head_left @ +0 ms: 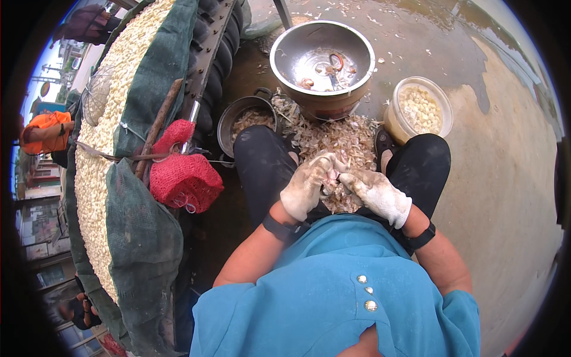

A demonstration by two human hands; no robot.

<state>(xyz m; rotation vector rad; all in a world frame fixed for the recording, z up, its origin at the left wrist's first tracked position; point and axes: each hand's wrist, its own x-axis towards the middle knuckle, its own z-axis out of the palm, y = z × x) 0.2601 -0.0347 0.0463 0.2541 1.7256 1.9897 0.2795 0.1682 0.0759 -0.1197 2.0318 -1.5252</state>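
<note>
Crosswise, garlic clove (334, 176) between fingers (326, 162).

Gloved left hand (306, 185) and right hand (376, 193) meet over garlic peels (342, 138) on the floor; steel bowl (322, 59) beyond, tub of cloves (419, 110) right.

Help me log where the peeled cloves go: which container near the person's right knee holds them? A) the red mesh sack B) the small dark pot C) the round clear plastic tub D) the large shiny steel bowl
C: the round clear plastic tub beside the right knee is filled with pale peeled cloves.
</note>
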